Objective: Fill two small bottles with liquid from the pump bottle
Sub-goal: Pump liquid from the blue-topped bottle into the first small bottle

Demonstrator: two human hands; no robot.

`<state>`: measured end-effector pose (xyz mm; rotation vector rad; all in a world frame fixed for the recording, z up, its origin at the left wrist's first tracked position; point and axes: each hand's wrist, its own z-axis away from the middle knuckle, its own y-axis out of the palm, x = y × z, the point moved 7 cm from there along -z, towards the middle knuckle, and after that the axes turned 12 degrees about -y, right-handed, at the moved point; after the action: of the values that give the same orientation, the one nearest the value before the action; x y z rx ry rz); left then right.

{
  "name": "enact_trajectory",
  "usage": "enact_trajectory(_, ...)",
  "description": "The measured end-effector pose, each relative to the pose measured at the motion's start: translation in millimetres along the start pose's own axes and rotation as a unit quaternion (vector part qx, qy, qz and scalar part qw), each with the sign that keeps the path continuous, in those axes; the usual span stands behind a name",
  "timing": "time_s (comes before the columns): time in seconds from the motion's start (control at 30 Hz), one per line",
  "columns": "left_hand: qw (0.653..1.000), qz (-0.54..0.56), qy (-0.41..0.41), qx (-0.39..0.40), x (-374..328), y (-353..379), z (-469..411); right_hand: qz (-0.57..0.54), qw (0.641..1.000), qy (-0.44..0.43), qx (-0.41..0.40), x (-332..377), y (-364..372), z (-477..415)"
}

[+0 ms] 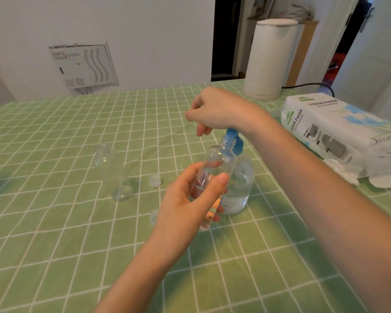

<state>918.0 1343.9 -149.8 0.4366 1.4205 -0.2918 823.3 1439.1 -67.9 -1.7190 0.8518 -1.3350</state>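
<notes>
Green tablecloth (54,222), clear liquid in pump bottle (239,190)

Left of the pump bottle (240,188), a second small bottle (113,175) stands well apart, with one loose cap (155,180) between them and another cap (154,216) nearer the camera. The green surface (54,233) around these is free. At its near side the left grip (187,199) holds a small bottle (217,163), and the right grip (215,109) covers its top. To its right lie a tissue pack (339,129) and crumpled tissues (341,171). Behind it stands a white canister (271,59).
</notes>
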Motion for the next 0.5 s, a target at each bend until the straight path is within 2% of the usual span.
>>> enact_trajectory(0.5,1.0,-0.004,0.002,0.0,-2.8,0.3,0.4,0.012,1.0,0.008,0.015,0.6,3.4,1.1)
